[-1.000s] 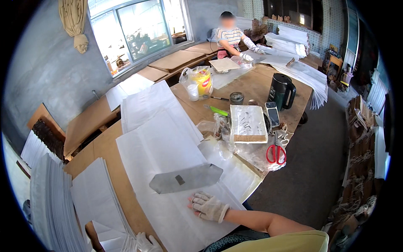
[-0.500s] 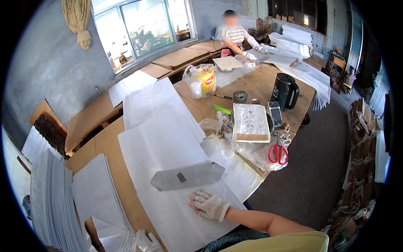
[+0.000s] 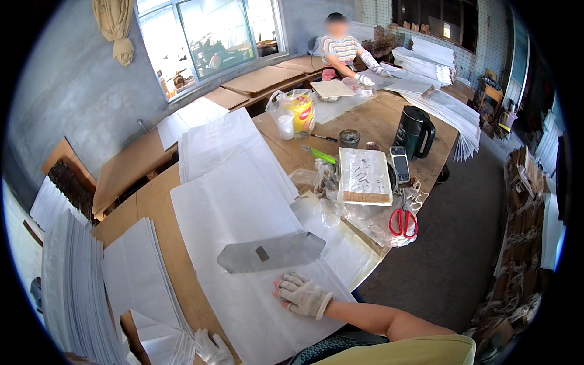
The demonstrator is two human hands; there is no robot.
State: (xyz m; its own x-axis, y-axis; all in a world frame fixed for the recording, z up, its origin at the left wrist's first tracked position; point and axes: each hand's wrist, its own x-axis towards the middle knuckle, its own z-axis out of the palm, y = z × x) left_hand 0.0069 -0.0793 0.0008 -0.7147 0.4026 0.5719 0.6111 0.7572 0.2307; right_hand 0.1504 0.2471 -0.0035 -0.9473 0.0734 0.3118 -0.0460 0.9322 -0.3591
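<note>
My right hand (image 3: pixel 303 296), in a pale knit glove with bare fingertips, lies flat on a large white sheet (image 3: pixel 225 201). Just beyond its fingers, a long grey plate (image 3: pixel 289 248) with pointed ends and a small dark patch rests on the same sheet. At the lower edge my left hand (image 3: pixel 213 349), gloved too, has its fingers stretched out beside the folded corner of a white paper stack (image 3: pixel 131 255). That corner curls up and shows a brown underside. Part of the left hand is cut off by the picture's edge.
A tall paper stack (image 3: pixel 76 286) stands at far left. Right of the sheet lie red-handled scissors (image 3: pixel 403 223), a phone (image 3: pixel 399 165), a white board (image 3: pixel 364 173) and a dark kettle (image 3: pixel 413 134). Farther back is a plastic bag (image 3: pixel 292 115). A co-worker (image 3: pixel 340 52) sits at the far end.
The view has shifted very slightly. Both hands stay in nearly the same places, and the grey plate has not visibly moved on the sheet.
</note>
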